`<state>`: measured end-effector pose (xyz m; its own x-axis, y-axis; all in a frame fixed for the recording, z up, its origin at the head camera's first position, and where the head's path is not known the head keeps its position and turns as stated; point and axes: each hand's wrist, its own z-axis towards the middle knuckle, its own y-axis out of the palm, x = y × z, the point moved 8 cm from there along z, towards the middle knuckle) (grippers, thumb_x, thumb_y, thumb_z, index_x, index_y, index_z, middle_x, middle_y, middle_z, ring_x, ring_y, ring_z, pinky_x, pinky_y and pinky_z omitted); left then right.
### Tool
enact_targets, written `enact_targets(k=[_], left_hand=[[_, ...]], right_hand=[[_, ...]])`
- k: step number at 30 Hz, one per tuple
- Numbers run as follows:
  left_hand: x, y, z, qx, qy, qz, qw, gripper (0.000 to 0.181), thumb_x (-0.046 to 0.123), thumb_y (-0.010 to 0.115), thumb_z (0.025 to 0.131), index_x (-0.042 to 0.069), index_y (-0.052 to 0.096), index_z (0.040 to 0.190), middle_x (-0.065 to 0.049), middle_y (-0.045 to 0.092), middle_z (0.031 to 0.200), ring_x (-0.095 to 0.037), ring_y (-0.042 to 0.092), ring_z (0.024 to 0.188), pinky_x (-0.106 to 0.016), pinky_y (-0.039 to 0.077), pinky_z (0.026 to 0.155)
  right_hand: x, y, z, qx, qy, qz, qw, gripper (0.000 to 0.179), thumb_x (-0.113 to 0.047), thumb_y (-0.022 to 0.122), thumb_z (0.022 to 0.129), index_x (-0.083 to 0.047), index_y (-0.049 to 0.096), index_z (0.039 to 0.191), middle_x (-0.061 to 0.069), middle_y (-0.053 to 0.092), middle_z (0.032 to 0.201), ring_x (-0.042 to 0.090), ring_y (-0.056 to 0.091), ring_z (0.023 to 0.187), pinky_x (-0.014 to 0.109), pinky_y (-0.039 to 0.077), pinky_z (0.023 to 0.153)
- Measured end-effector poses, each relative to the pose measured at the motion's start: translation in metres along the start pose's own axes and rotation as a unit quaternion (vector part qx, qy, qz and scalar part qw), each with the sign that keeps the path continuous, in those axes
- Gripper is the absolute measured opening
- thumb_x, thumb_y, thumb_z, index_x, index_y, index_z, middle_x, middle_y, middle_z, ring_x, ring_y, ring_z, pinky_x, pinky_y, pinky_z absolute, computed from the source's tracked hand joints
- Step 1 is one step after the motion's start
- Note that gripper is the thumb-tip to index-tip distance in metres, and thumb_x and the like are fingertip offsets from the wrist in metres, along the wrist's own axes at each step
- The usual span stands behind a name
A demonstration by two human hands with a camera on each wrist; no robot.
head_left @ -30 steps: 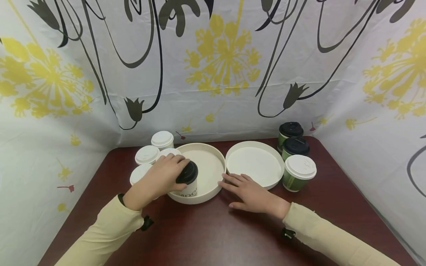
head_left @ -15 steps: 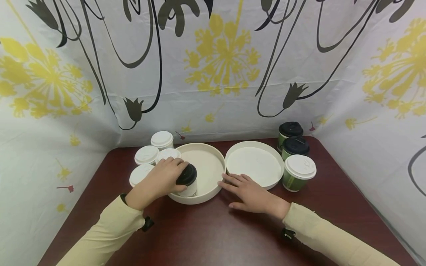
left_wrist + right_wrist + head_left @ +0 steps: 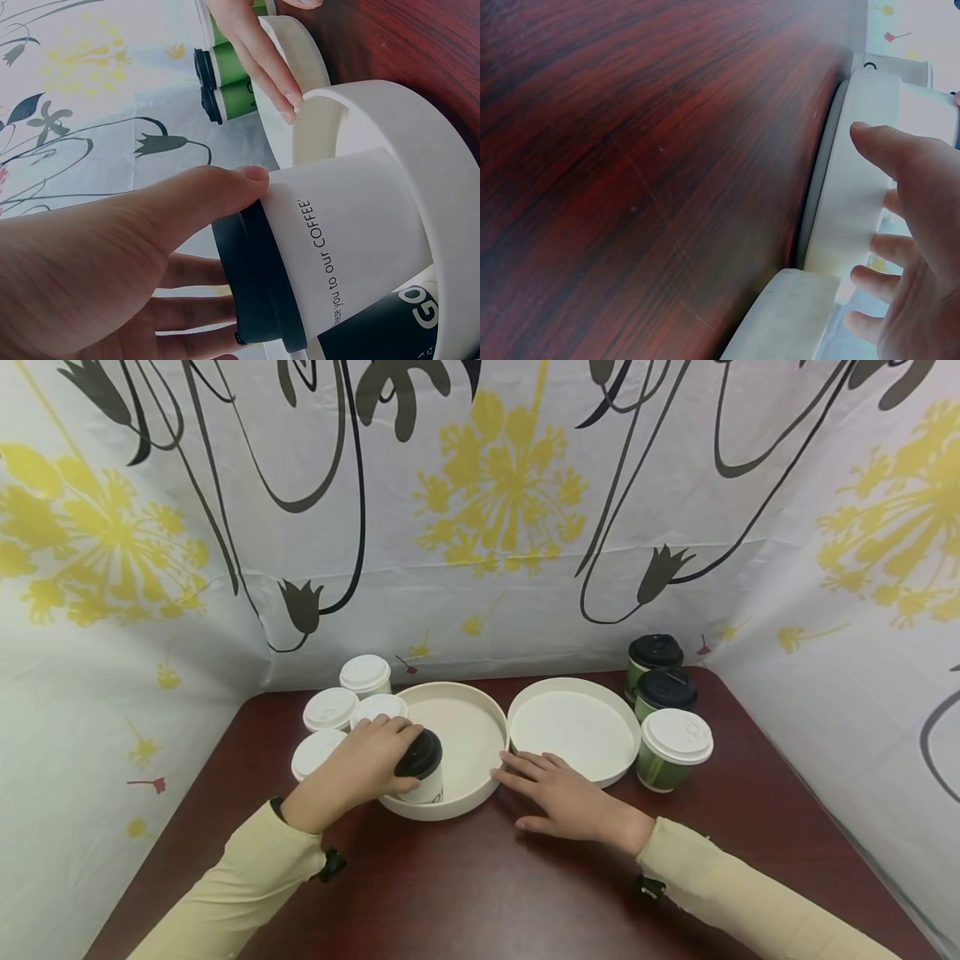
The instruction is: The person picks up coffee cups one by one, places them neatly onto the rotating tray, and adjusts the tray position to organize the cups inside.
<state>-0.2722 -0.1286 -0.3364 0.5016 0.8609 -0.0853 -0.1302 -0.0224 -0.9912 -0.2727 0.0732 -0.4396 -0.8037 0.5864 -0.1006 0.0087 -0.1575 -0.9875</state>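
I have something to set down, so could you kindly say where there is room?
Bare table lies between the sleeves, in front of the left tray; the right tray looks bare. Crowded: left of the left tray, among white-lidded cups; where the left hand holds a cup; right of the right tray, by green cups.

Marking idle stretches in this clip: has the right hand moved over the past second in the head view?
No: the right hand shows no visible shift, lying at the same spot by the near edge of the right-hand round tray.
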Motion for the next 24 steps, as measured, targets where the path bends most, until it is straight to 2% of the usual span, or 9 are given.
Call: enact_targets(k=[9,24], left_hand=[[0.0001,-0.0008,-0.0011,-0.001,-0.001,-0.004,1.0000,0.070,0.039,0.084,0.075,0.003,0.060,0.130,-0.015,0.065,0.124,-0.032,0.061,0.110,-0.049,0.050,0.089],[-0.0013,0.0014,-0.0013,-0.019,-0.014,-0.009,0.9997,0.073,0.041,0.085,0.073,0.004,0.060,0.131,-0.015,0.064,0.127,-0.032,0.059,0.113,-0.049,0.050,0.093]], right_hand=[[0.0000,-0.0006,-0.0001,-0.001,0.001,0.000,1.0000,0.078,-0.045,0.068,0.090,-0.023,0.033,0.155,0.011,0.032,0.162,0.035,0.037,0.146,0.058,0.035,0.113],[0.0007,0.0019,0.0002,-0.004,0.004,0.003,1.0000,0.078,-0.044,0.069,0.090,-0.023,0.033,0.155,0.012,0.031,0.162,0.035,0.037,0.146,0.057,0.035,0.113]])
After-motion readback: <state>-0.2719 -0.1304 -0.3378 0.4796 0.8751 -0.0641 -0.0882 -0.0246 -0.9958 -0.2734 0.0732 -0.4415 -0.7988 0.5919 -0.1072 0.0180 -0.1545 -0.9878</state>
